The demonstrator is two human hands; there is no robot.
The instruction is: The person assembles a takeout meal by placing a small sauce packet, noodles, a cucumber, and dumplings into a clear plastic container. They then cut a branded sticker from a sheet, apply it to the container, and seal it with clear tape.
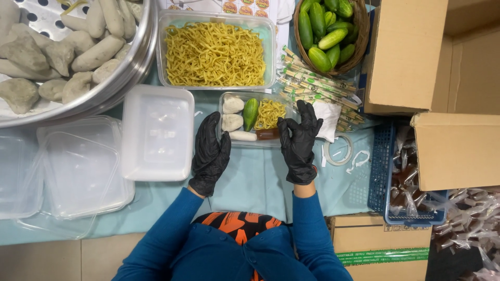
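Both my hands wear black gloves. A small clear meal tray (225, 140) lies on the pale blue table between them, holding pale dumplings (232, 104), a green cucumber (251, 113), yellow noodles (271, 113) and a dark sauce packet (267, 134). My left hand (210, 154) rests at the tray's left edge with its fingers together and slightly curled. My right hand (298, 142) hovers at the tray's right end, fingers apart, thumb and forefinger nearly touching; I see nothing in it.
A big tub of yellow noodles (215, 54) sits behind the tray, a steel pan (136, 62) of grey dumplings far left, a basket of cucumbers (328, 32) and wrapped chopsticks (317, 86) far right. Stacked clear containers (156, 132), tape roll (338, 150), blue crate (383, 166), cardboard boxes (406, 52).
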